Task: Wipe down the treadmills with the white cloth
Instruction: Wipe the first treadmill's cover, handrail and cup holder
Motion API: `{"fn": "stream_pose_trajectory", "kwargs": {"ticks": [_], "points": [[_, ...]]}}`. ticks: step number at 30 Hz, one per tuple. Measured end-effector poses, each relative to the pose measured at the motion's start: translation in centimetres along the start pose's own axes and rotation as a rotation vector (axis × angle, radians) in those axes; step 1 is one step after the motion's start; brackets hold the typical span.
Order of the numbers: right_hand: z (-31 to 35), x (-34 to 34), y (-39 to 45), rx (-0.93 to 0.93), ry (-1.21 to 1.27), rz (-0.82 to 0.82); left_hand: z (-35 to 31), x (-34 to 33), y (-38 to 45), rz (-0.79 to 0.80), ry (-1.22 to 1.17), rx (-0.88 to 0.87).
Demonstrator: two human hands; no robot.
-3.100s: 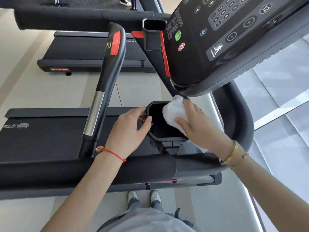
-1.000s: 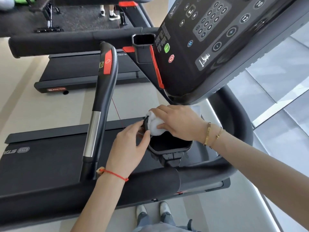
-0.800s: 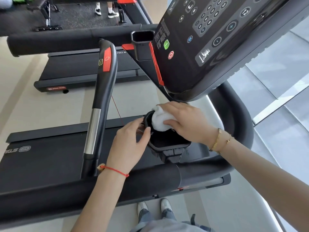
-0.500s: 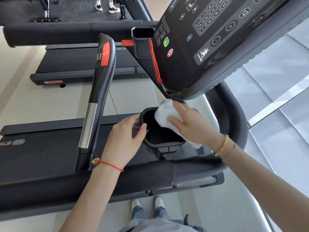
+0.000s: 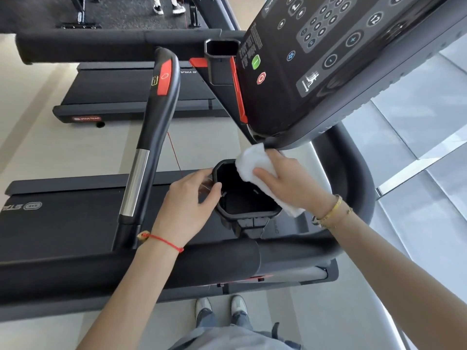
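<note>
The nearer treadmill [image 5: 75, 218], matte black with a flat ribbed belt, is seen from above; a second treadmill [image 5: 131, 97] of like form lies beyond it. The sloped glossy console [image 5: 341, 61], set with round printed keys and a green and a red button, overhangs the far right side of the cup holder [image 5: 246, 198]. A curved black handrail [image 5: 154, 137], bearing a red panel and a brushed-metal sleeve, rises to the left of the cup holder, and a padded cylindrical crossbar [image 5: 126, 269] runs below it. The cup holder itself is an octagonal black plastic well. Its left rim is touched by the left hand [image 5: 187, 208], whose thumb and fingers are curled; something thin and clear appears to be pinched there, though what cannot be told. The right hand [image 5: 290, 183] is laid with fingers nearly straight and close together upon the white cloth [image 5: 252, 160], a soft folded towel pressed against the cup holder's far right rim, just under the console's edge.
</note>
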State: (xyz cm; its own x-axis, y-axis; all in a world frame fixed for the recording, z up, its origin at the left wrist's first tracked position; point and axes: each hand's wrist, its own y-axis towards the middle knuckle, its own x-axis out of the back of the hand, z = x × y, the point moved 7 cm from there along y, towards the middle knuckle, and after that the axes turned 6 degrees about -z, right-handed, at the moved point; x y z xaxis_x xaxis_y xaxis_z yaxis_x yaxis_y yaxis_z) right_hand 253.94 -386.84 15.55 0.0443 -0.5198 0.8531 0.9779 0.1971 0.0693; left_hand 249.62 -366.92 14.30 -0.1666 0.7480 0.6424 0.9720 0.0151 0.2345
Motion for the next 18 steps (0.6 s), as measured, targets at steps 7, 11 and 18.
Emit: {"fn": "stream_pose_trajectory", "kwargs": {"ticks": [7,11,18], "points": [[0.4,0.2,-2.5,0.163,-0.059,0.017,0.3,-0.1,0.2,-0.019,0.006,-0.007],[3.2,-0.3,-0.1,0.392,-0.363,-0.01,0.3,0.0,0.2,-0.038,0.011,0.001],[5.7,-2.1,2.1,0.593,-0.57,0.02,0.2,0.1,0.0,-0.026,0.015,0.02]]}}
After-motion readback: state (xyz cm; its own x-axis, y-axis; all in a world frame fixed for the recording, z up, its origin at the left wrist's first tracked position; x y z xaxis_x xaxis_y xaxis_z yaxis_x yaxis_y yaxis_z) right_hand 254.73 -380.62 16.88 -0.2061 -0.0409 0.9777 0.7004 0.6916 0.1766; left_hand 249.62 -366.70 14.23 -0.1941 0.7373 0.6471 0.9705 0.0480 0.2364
